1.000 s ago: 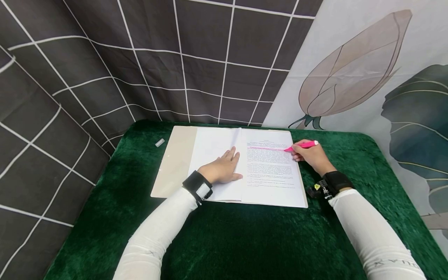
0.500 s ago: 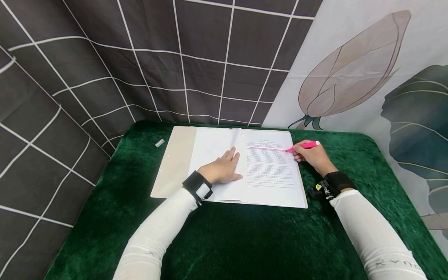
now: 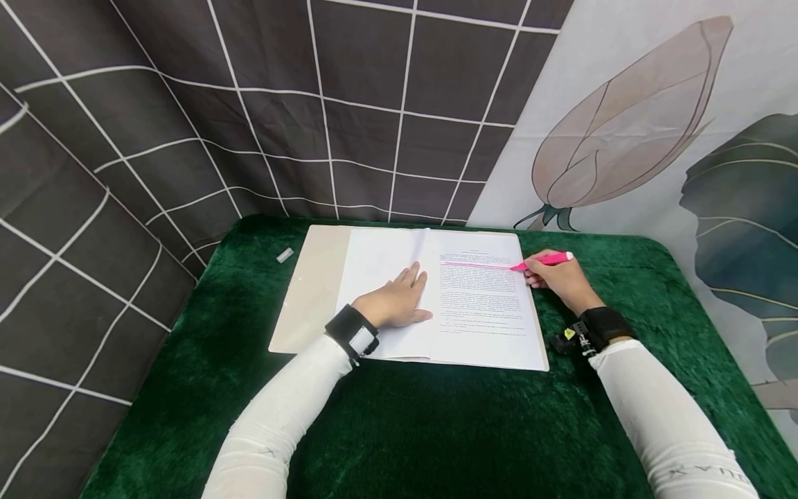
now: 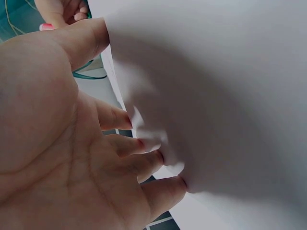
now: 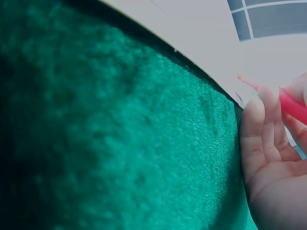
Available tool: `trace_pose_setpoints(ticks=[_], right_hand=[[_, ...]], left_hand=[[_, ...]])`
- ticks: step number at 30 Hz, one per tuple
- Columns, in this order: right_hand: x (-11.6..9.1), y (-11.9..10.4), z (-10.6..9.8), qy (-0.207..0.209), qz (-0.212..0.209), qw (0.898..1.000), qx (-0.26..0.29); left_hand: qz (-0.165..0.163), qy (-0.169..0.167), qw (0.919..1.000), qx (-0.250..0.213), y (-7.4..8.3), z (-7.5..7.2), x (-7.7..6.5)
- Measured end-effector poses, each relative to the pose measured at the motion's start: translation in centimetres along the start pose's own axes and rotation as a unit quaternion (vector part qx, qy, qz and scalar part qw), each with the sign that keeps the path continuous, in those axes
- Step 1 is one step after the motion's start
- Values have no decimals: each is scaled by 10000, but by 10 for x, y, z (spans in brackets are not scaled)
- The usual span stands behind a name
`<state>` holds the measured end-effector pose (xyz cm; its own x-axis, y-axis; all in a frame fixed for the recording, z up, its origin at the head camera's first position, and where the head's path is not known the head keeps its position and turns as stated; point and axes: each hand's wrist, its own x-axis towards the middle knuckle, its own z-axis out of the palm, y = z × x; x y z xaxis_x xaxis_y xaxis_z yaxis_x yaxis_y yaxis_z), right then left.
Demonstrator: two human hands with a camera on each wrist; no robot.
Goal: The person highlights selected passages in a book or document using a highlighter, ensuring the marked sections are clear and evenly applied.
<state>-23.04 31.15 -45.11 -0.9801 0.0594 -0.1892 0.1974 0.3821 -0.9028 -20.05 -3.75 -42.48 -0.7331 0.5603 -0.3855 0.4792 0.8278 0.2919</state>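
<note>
An open folder (image 3: 312, 291) lies on the green cloth with white pages inside it. My left hand (image 3: 395, 301) rests spread on the blank left page (image 3: 374, 256); in the left wrist view its fingertips (image 4: 165, 189) touch the paper. At the right edge of the printed page (image 3: 480, 305), my right hand (image 3: 557, 277) pinches a pink highlighter (image 3: 551, 258). The highlighter's tip meets the page at the right end of a pink line (image 3: 476, 265) across the upper text. In the right wrist view the highlighter (image 5: 292, 106) shows beside the curled fingers.
A small whitish cap-like piece (image 3: 284, 255) lies left of the folder. Green plush cloth (image 3: 436, 430) covers the table. A dark gridded curtain (image 3: 361, 125) and a white one with a printed flower (image 3: 623, 125) hang behind it.
My right hand and the highlighter have slid slightly to the right, and the pink line reaches a little farther right. My left hand has stayed in place.
</note>
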Motion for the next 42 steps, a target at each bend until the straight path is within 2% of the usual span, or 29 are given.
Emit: trace_pose_setpoints(ticks=[4,6,10,13,15,16,17,21,24,25,30,34,36,40,42], right_hand=[[2,1,1,-2,-96,9999,66],[2,2,0,-29,-127,9994,312],[-2,3,-4,-145,-79,9926,1204],[-7,4,-9,-296,-58,9756,2173],[-12,4,-13,-380,-63,9550,2940],[-14,4,-14,-403,-58,9405,3375],[-17,4,-15,-444,-61,9240,3796],[-30,2,-14,-685,-118,8475,5262],[-40,0,-10,-951,-301,7946,5988],[-43,0,-8,-1027,-376,7803,6158],[-59,0,-3,-1314,-446,7187,6813],[-66,4,1,-1420,-278,6834,7156],[-67,6,3,-1444,-217,6705,7274],[-67,13,9,-1425,-173,6704,7280],[-66,16,11,-1374,-188,6765,7232]], left_hand=[[-20,11,10000,19,0,-2,-1],[-24,28,10000,34,0,-2,-2],[12,51,10000,-2,2,-2,-3],[31,65,10000,-37,2,-1,-4],[28,79,10000,-35,2,0,-4],[26,83,10000,-12,2,1,-4],[25,95,10000,-9,2,1,-4],[47,113,9999,-1,1,2,-3],[48,101,9999,9,2,0,-3],[52,94,9999,8,2,0,-3],[69,52,10000,4,3,-2,-3],[43,66,10000,26,4,-2,-3],[17,68,10000,32,4,-1,-3],[-11,59,10000,25,5,-1,-3],[-14,50,10000,7,6,-1,-3]])
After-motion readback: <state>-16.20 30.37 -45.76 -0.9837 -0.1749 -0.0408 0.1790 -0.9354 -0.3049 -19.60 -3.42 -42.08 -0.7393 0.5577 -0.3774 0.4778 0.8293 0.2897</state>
